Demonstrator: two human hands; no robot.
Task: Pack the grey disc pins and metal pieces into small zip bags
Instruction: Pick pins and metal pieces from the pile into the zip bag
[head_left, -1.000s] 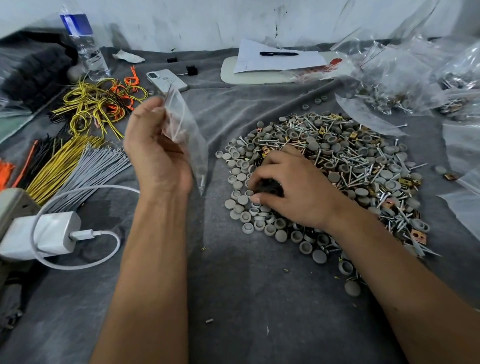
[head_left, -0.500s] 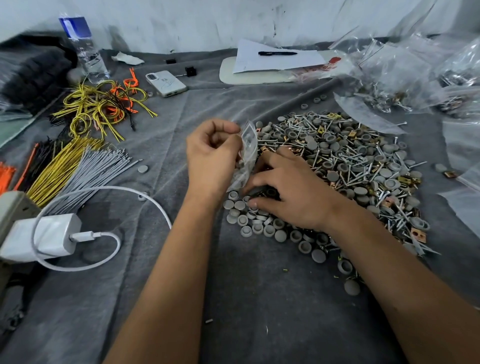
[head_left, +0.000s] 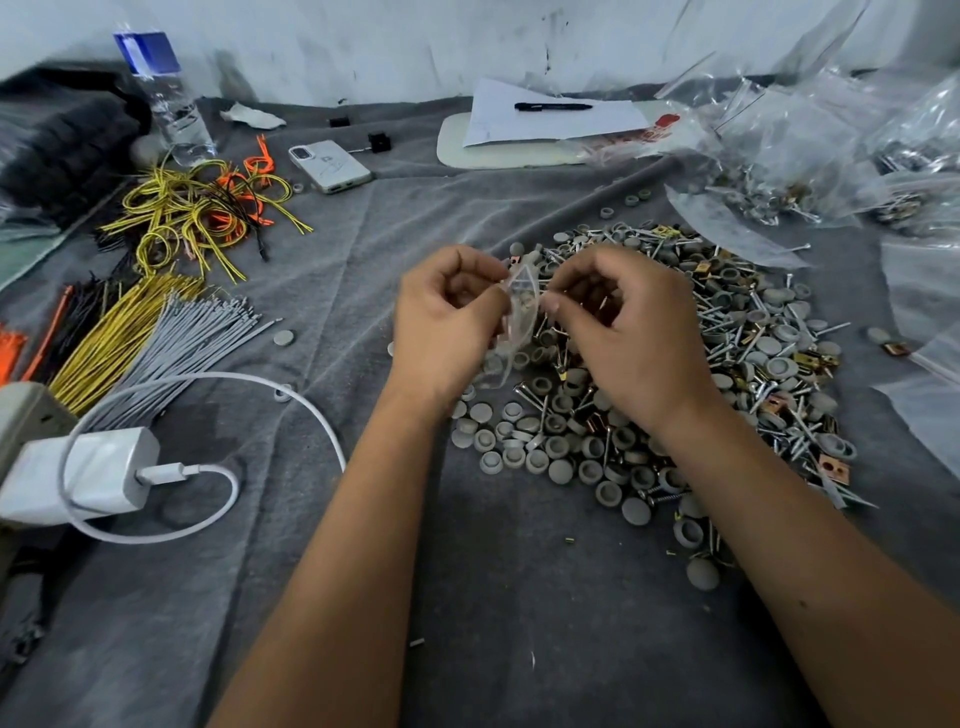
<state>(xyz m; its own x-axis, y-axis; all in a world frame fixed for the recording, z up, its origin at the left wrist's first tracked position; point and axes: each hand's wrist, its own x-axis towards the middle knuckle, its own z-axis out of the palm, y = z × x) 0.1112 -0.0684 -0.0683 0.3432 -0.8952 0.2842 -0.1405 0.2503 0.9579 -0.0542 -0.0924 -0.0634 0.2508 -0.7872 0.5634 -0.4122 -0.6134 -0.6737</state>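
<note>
Pinching a clear zip bag (head_left: 521, 304), both hands' grips hide its contents.

On the grey cloth (head_left: 519, 597) lie a white phone (head_left: 330, 166), a water bottle (head_left: 166, 98), a white charger (head_left: 88, 475) with its cable (head_left: 270, 387), bundles of yellow wires (head_left: 197, 218), and a black pen (head_left: 553, 106) on a paper sheet (head_left: 545, 124).

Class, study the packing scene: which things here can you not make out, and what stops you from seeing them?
Head view only:
- Contents of the small zip bag: too small, and the left hand and right hand cover its sides.
- What the right hand's curled fingers hold besides the bag: hidden in the palm.
- Parts inside the clear bags: blurred by glare and wrinkles.
- Writing on the paper: too small.
</note>
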